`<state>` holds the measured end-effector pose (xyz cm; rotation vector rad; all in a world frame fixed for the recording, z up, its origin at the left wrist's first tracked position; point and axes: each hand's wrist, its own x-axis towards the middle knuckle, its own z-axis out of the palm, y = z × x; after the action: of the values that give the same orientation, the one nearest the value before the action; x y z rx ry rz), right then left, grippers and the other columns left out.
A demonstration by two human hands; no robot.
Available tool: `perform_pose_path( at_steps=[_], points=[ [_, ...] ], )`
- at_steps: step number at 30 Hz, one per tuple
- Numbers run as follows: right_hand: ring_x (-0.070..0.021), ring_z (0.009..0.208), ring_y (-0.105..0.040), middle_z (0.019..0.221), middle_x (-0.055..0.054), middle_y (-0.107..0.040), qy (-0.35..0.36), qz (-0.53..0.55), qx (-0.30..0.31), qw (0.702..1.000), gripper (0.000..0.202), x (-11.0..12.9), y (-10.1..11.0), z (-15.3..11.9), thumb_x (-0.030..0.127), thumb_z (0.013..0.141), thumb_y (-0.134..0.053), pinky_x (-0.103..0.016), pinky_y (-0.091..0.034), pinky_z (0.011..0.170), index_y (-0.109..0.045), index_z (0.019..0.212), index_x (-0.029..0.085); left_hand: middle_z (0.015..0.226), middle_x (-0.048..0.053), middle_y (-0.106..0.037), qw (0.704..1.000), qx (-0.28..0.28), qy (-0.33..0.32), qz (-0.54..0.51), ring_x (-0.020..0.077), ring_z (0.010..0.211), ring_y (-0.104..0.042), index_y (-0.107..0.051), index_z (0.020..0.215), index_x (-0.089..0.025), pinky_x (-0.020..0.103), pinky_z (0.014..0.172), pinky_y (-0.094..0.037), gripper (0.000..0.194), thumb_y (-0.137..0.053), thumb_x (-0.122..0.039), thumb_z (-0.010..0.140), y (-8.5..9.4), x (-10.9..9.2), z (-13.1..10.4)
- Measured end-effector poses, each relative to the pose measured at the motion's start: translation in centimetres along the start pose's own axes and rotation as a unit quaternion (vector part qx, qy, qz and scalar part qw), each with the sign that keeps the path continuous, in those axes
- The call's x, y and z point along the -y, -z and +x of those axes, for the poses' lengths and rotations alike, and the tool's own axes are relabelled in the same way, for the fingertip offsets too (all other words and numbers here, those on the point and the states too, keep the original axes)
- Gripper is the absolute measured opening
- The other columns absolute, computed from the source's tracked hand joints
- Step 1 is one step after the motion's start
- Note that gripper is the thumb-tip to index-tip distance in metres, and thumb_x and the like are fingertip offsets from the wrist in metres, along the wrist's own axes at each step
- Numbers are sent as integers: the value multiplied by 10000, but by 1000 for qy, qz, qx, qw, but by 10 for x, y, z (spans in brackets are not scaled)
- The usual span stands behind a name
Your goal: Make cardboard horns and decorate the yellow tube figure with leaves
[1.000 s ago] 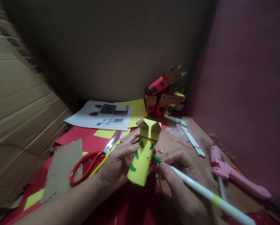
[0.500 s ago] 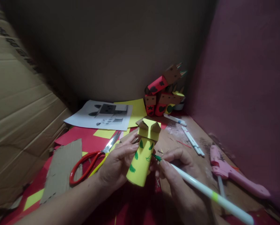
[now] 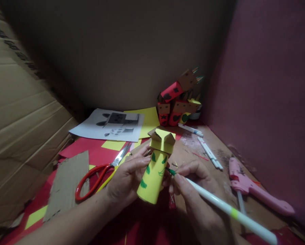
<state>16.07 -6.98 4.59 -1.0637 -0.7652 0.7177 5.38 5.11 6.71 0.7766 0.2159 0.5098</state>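
Observation:
My left hand (image 3: 126, 175) is closed around a yellow paper tube figure (image 3: 152, 182), which leans slightly with its folded head and two cardboard ears at the top. Green leaf shapes mark the tube's side, and one leaf near the right edge shows only as an outline. Between the thumb and fingers of my right hand (image 3: 195, 190) is a white felt-tip marker (image 3: 218, 202) with a green tip. That tip is at the tube's right edge, by the outlined leaf; whether it touches the paper I cannot tell.
Red-handled scissors (image 3: 98, 180) lie left, near a cardboard piece (image 3: 68, 185). Behind are a printed sheet (image 3: 96, 127) and finished-looking red and yellow tube figures (image 3: 172, 92). White markers (image 3: 209, 153) and a pink glue gun (image 3: 259, 194) lie right, beside a pink wall (image 3: 267, 85).
Almost nothing differs. Both hands, the tube figure and the marker keep nearly the same place; the view has shifted very slightly.

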Motion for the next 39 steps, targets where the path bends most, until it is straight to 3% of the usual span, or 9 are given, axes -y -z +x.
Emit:
perform_pose_path(
  at_steps=[8, 16, 24, 39],
  points=[
    [-112, 583, -593, 630, 27, -668, -30, -7, -84, 996, 141, 22, -19, -4, 329, 785, -707, -207, -480, 543, -623, 721, 236, 906, 128, -663, 1000, -5, -3, 18, 249, 760, -677, -575, 1203, -127, 360, 642, -577, 368, -525, -139, 840, 0, 0, 0],
    [-97, 540, -495, 634, 26, -603, -24, -44, -83, 995, 145, 22, -16, -6, 342, 795, -690, -203, -402, 481, -623, 719, 238, 907, 118, -661, 1000, -14, -8, 14, 222, 773, -667, -598, 1175, -123, 338, 673, -583, 354, -554, -124, 824, -1, -1, 0],
    [-125, 574, -528, 665, -2, -639, -33, -54, -63, 996, 183, 23, -15, -9, 371, 805, -680, -234, -389, 498, -616, 708, 229, 859, 117, -664, 1000, 10, -7, 19, 241, 780, -676, -606, 1190, -122, 352, 681, -575, 359, -527, -135, 840, -2, 0, 0],
    [-105, 562, -443, 665, 19, -577, -29, 18, -29, 999, 194, 10, -18, -11, 380, 827, -667, -252, -303, 507, -588, 738, 227, 945, 119, -651, 999, -5, -9, 37, 236, 814, -666, -577, 1223, -104, 347, 711, -574, 394, -547, -140, 831, -2, 0, 0]
  ],
)
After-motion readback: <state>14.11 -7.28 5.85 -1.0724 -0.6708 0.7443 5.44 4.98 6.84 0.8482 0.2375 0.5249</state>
